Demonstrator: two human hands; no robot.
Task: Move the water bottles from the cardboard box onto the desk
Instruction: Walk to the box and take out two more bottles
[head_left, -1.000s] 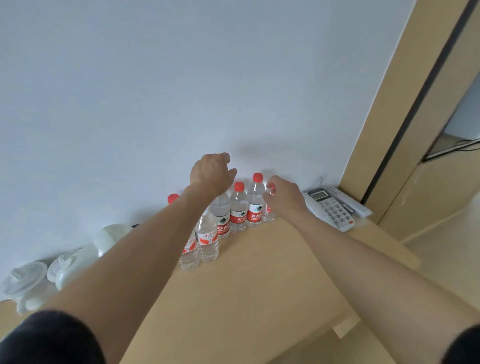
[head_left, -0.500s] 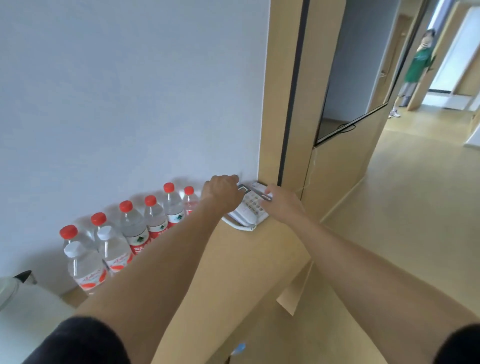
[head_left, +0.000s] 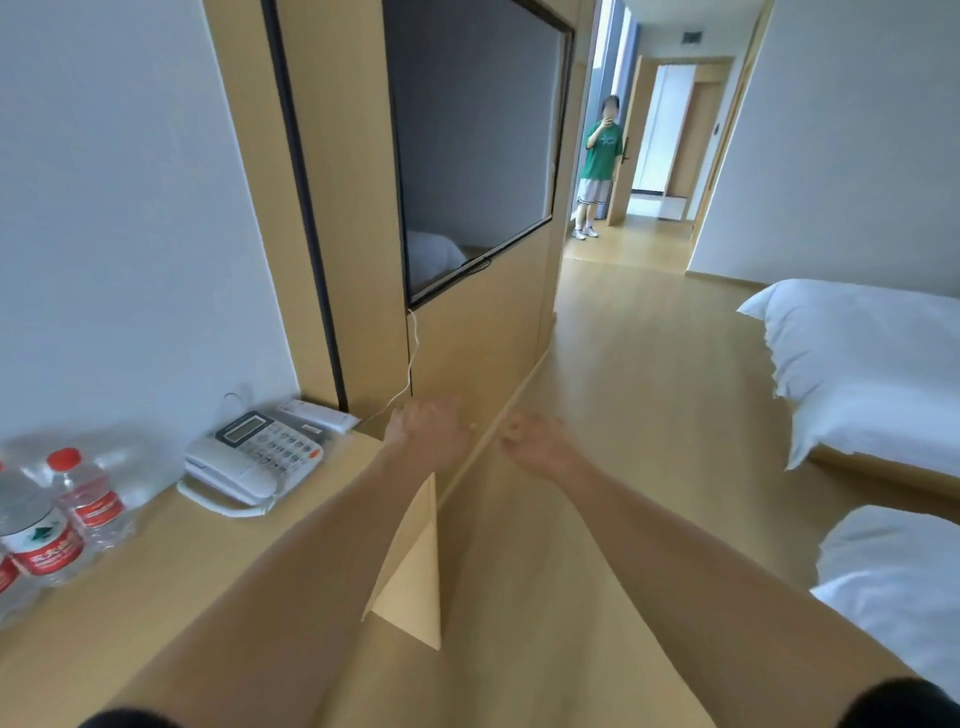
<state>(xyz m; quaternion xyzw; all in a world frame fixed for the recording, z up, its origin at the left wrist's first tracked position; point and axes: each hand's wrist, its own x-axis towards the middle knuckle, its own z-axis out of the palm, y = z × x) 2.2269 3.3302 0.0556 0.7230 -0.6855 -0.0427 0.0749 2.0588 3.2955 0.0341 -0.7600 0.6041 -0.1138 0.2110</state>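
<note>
Clear water bottles (head_left: 62, 514) with red caps and red labels stand in a row on the wooden desk (head_left: 171, 582) at the far left, against the white wall. My left hand (head_left: 428, 431) hangs in the air past the desk's right end, fingers loosely curled, holding nothing. My right hand (head_left: 535, 441) is beside it over the floor, also loosely curled and empty. Both hands are well to the right of the bottles. No cardboard box is in view.
A white desk telephone (head_left: 254, 457) sits on the desk right of the bottles. A wall-mounted TV (head_left: 467, 145) hangs beyond. Two white beds (head_left: 872, 364) stand at right. A person in a green shirt (head_left: 600, 166) stands in the far hallway.
My view has swung right, away from the bottle row. Both hands left the bottles, passed over the telephone and now hang empty beyond the desk's end.
</note>
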